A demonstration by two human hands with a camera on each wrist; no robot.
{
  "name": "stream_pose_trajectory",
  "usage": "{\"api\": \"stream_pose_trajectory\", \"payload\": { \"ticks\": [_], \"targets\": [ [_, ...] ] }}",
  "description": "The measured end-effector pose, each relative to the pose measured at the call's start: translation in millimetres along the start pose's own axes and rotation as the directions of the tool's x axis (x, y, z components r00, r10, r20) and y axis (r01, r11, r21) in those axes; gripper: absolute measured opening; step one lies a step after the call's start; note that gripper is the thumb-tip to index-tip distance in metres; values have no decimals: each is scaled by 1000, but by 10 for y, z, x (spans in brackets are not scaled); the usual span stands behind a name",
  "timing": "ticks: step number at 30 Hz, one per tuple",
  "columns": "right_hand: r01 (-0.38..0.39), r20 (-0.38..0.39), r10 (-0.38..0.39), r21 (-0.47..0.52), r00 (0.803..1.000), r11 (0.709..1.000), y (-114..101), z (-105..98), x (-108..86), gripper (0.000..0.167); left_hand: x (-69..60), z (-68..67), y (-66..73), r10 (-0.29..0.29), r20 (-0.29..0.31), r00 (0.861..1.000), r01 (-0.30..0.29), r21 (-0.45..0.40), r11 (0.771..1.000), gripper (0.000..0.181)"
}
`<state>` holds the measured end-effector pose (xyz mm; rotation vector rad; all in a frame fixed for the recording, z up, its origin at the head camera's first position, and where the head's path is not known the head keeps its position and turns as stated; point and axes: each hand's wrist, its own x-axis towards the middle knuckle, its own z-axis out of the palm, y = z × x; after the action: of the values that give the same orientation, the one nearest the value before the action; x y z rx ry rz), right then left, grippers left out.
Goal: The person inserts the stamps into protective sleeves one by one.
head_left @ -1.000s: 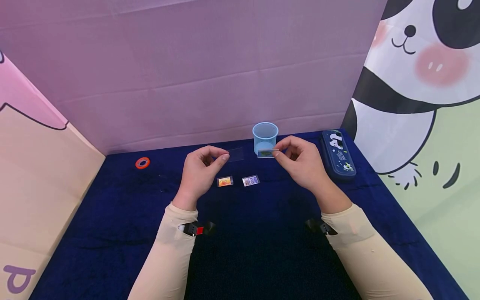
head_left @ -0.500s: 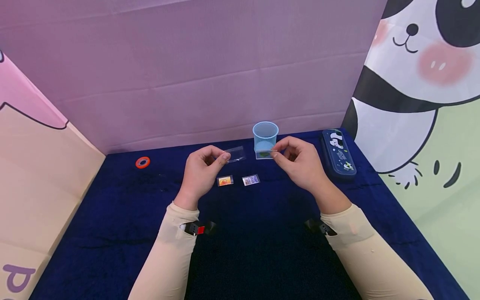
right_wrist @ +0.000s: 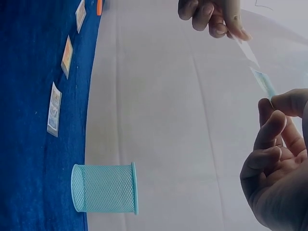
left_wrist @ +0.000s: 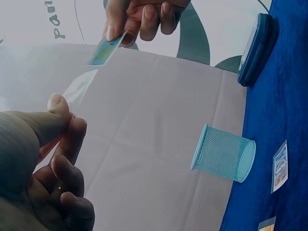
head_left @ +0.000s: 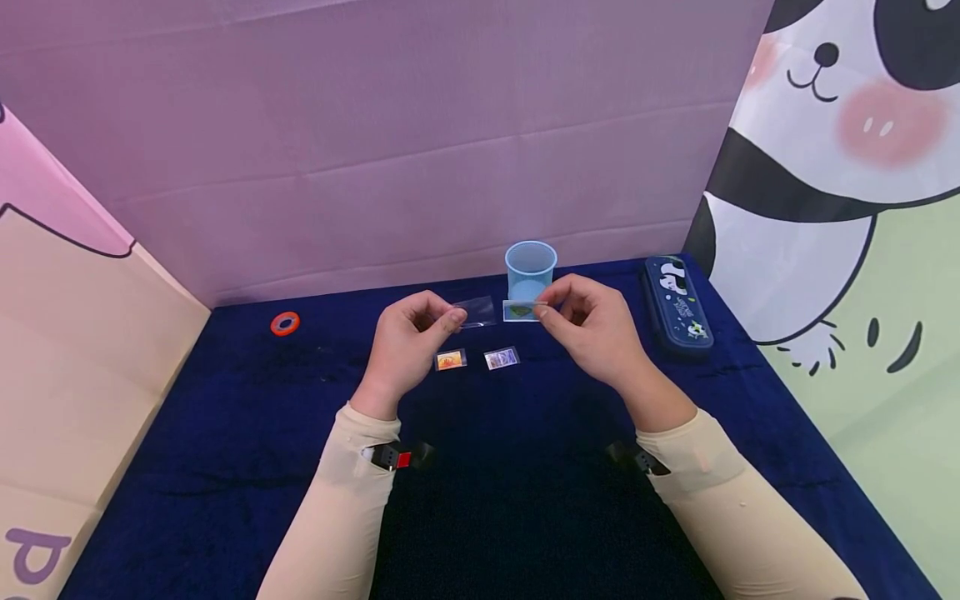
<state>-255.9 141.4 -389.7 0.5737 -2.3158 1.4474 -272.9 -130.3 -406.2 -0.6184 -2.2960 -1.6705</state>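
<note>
In the head view my left hand point(head_left: 411, 346) pinches a clear plastic sleeve point(head_left: 477, 312) between thumb and forefinger. Facing it, my right hand point(head_left: 596, 337) pinches a small stamp-like card point(head_left: 519, 311) with a green and blue picture and a pale border. A narrow gap separates card and sleeve in both wrist views. Below them on the cloth lie an orange sleeved stamp point(head_left: 451, 361) and a purple-grey sleeved stamp point(head_left: 502, 359). The right wrist view also has a third small sleeved piece point(right_wrist: 81, 15), which my left hand hides from the head camera.
Behind the hands stands a light blue mesh cup point(head_left: 531, 265). A dark blue panda pencil case point(head_left: 678, 307) lies at the right, and a red-orange tape roll point(head_left: 285, 324) at the left. Dark blue cloth point(head_left: 225, 433) covers the table, with fabric walls around it.
My right hand has shifted slightly left, bringing the card closer to the sleeve. The sleeve has tilted so that its face shows more clearly. The stamps on the cloth stay put.
</note>
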Motion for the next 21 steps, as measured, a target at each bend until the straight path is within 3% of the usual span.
{"api": "stream_pose_trajectory", "payload": {
  "ticks": [10,21],
  "targets": [
    [-11,-9,11,21,1000,1000,-10,8,0,8,15,13,35,-11,0,1000,11,5,1000,9],
    [-11,5,10,49,1000,999,-24,33,-1,7,31,25,55,-35,-100,994,32,-25,999,16]
  ]
}}
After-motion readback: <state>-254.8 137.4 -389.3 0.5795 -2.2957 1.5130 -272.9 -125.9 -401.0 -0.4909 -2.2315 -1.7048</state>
